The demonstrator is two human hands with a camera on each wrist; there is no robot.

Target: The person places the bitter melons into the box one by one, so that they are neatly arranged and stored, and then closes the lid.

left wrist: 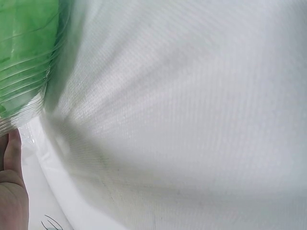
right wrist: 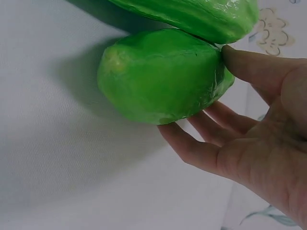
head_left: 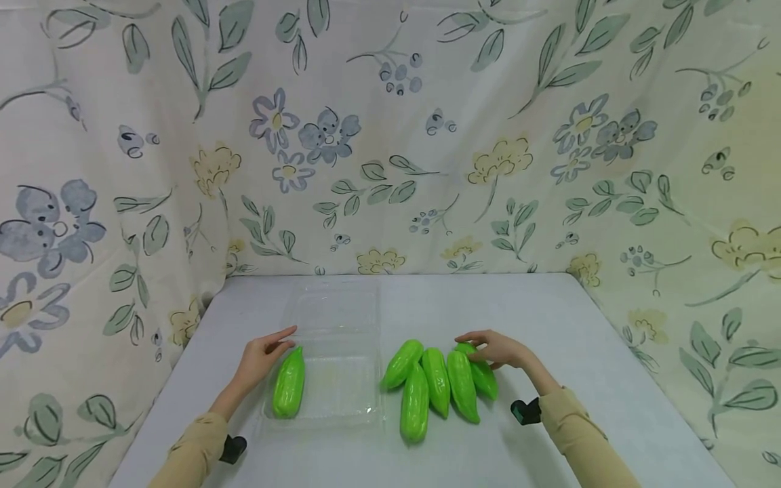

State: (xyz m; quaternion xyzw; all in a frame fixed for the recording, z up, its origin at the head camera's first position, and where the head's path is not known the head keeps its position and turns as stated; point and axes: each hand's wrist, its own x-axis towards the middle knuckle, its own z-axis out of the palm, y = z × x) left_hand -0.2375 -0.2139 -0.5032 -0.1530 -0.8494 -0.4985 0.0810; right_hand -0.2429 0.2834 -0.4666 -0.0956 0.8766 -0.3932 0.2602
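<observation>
My left hand [head_left: 259,357] is at the left side of an opened clear plastic box [head_left: 342,390], thumb and fingers holding its rim near the hinge. In the left wrist view a finger [left wrist: 13,153] touches the box's ribbed corner. Inside the box, along its left wall, lies one glossy green cucumber-like vegetable [head_left: 289,384]. My right hand [head_left: 503,349] grips the rightmost green cucumber-like vegetable [right wrist: 158,79] of a group on the table, its thumb on one side and fingers on the other. Another one [right wrist: 201,17] lies right beside it.
Several more green vegetables [head_left: 436,379] lie close together between the box and my right hand. The box's lid [head_left: 332,308] is folded back toward the far edge of the white table [head_left: 476,298]. A floral curtain [head_left: 390,149] hangs behind and at both sides.
</observation>
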